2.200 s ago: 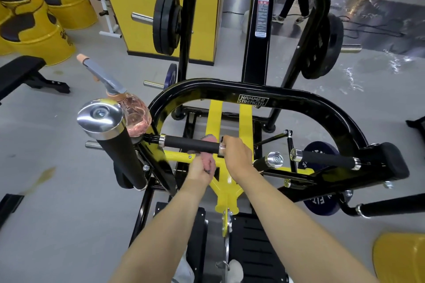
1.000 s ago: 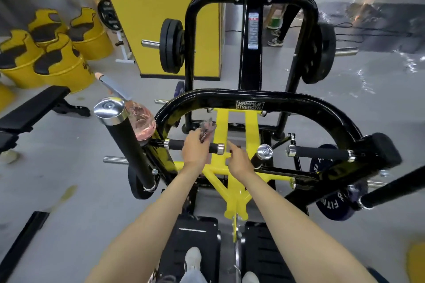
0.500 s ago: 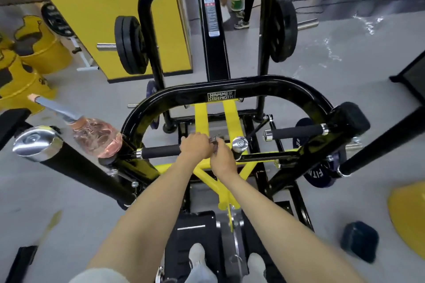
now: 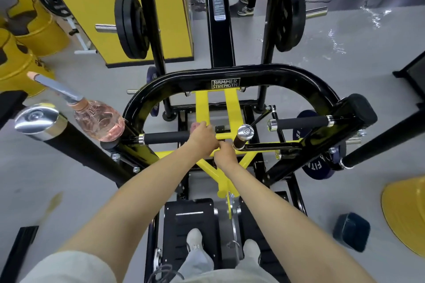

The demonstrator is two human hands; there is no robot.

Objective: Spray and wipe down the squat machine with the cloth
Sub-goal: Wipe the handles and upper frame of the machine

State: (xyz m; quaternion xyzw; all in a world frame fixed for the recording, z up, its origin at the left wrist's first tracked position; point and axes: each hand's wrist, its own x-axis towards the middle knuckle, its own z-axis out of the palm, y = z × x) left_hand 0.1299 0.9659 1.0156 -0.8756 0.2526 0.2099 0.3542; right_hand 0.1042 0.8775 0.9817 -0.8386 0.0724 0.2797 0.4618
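— Where the black foam handle [image 4: 165, 138] of the squat machine [image 4: 264, 77] ends near the middle of the frame, is that the left hand [image 4: 203, 136] wrapped round it?

— Yes. Its fingers curl over the handle's inner end, and a pinkish wad of cloth [image 4: 195, 125] pokes out just above the knuckles, so the hand grips the cloth against the foam.

— And the right hand [image 4: 226, 153]?

— It sits just below and to the right of the left one, touching it, with its fingers curled in. Whether it pinches a corner of the cloth or anything else I cannot tell, because the fingertips are hidden.

— Where is the spray bottle [image 4: 101, 122]?

— At centre left, apart from both hands. It leans tilted against the machine's black side bar, with pink liquid inside and its grey trigger head pointing to the upper left.

— Anything else close by?

— A chrome-capped lever [image 4: 245, 132] stands just right of the hands, and black weight plates [image 4: 131, 27] hang on the pegs near the top. The person's shoes [image 4: 194, 238] stand on the black footplate [image 4: 184, 209] at bottom centre.
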